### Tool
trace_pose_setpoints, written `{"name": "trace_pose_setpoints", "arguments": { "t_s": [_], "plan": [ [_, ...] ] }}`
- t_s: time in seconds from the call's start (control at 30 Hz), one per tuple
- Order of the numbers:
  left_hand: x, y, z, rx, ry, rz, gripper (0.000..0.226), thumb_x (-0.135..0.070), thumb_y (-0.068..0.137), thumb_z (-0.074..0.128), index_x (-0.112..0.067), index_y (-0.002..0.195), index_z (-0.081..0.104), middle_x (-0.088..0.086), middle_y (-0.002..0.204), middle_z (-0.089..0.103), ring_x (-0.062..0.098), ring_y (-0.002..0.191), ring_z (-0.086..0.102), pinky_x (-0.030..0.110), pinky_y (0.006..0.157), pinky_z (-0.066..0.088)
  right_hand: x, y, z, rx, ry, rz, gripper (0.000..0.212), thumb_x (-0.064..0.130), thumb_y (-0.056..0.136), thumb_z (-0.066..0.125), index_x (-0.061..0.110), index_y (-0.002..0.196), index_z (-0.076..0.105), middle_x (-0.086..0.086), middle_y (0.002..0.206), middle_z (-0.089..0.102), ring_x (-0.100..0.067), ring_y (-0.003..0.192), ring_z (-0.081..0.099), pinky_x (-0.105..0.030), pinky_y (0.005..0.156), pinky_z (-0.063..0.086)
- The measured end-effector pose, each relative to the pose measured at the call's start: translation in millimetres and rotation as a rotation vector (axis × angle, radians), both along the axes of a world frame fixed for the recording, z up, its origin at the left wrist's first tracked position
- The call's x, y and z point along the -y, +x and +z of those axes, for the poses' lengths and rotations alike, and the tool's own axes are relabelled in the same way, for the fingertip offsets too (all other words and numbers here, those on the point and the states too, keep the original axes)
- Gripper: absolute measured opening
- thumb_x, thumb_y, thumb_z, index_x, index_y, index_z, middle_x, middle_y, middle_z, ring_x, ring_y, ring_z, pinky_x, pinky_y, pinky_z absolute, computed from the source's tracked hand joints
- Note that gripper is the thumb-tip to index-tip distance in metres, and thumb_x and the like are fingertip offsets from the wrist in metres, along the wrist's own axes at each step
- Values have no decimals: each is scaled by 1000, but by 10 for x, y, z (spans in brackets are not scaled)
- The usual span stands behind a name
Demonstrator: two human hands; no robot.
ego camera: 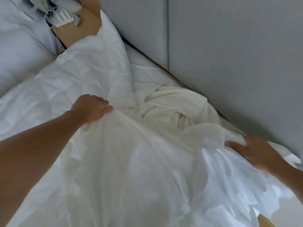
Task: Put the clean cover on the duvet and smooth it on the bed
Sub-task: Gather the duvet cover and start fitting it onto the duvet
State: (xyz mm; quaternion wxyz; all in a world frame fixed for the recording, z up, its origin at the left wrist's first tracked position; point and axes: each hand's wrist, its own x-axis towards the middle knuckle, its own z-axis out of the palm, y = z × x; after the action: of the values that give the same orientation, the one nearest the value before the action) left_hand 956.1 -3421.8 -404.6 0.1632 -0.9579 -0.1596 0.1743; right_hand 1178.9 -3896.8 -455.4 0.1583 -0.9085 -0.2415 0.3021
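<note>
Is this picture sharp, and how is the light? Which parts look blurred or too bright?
Head view: soft, even light, no hard shadows; the left hand and right hand are smeared by motion blur; the white cover is nearly blown out, with blocky patches at its lower right; the grey wall slants, the frame being tilted.

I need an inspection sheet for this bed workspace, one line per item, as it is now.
Surface: bed, mostly covered by bedding.
Job's things: quilted duvet crumpled; cover bunched, not smoothed.
Clutter: blurred white object on wooden ledge.
Grippers: left hand grips cover; right hand pinches cover.
Cables: thin white cords near that object.
Surroundings: grey panelled wall; pale pillows.
</note>
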Motion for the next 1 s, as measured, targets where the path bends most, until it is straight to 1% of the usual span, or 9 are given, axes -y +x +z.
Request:
{"name": "trace_pose_setpoints", "arguments": {
  "t_s": [0.17,0.27,0.37,0.43,0.5,0.57,0.67,0.8,1.0],
  "plan": [
    [-1004,-316,221,151,246,329,40,-43,103,40,-21,115,71,16,109,69,40,100,63,43,85,47,-95,253,60,26,-120,-205,69,76,85,52,9,76,65,-4,65,57,-20,63,52,-35,57,36],
    [-1246,-382,-42,53,307,463,57,-58,95,36,-18,112,72,16,109,64,40,102,58,46,91,44,-114,195,-300,52,-189,-156,120,108,51,9,12,92,68,-6,87,67,-31,88,63,-37,77,45],
    [-699,131,-213,165,166,240,43,-47,83,72,-7,98,69,24,99,61,44,92,58,50,83,43,-202,80,-649,100,-301,-100,76,81,89,32,20,115,68,-9,111,69,-33,107,65,-36,80,48],
    [-87,521,-222,247,-231,96,58,-67,73,66,-15,98,68,10,96,65,36,89,62,46,83,48,-306,73,-763,115,-421,-43,46,55,100,43,22,124,64,-8,119,67,-32,112,63,-39,87,52],
    [235,761,-357,-70,-546,164,76,-92,57,54,-30,100,64,-9,96,64,17,89,61,38,85,50,-383,120,-759,138,-494,-61,49,57,97,47,19,127,59,-9,123,63,-33,114,61,-42,91,51],
    [426,782,-538,-402,-546,166,87,-101,46,54,-35,101,62,-14,100,63,11,93,58,35,88,48,-533,95,-653,317,-243,-210,56,62,93,51,14,120,60,-12,119,60,-37,110,60,-46,92,48],
    [623,681,-748,-448,-450,-7,96,-99,45,58,-32,113,60,-8,109,61,18,104,57,36,91,42,-1232,-289,-349,331,313,-87,73,76,83,49,16,122,61,-5,117,61,-29,107,61,-44,94,48],
    [810,534,-803,-461,-416,-117,83,-87,59,64,-29,117,51,-7,115,62,20,105,55,36,92,41,-1952,-972,-522,-18,-143,485,104,97,61,49,20,131,49,-4,127,58,-27,115,55,-45,99,40],
    [450,399,-460,-608,-359,-83,104,-93,41,62,-34,125,47,-9,119,44,19,117,42,34,101,35,-1528,-1094,-684,-16,-153,357,74,94,75,36,25,101,51,3,96,63,-21,90,65,-38,78,51]
  ]
}}
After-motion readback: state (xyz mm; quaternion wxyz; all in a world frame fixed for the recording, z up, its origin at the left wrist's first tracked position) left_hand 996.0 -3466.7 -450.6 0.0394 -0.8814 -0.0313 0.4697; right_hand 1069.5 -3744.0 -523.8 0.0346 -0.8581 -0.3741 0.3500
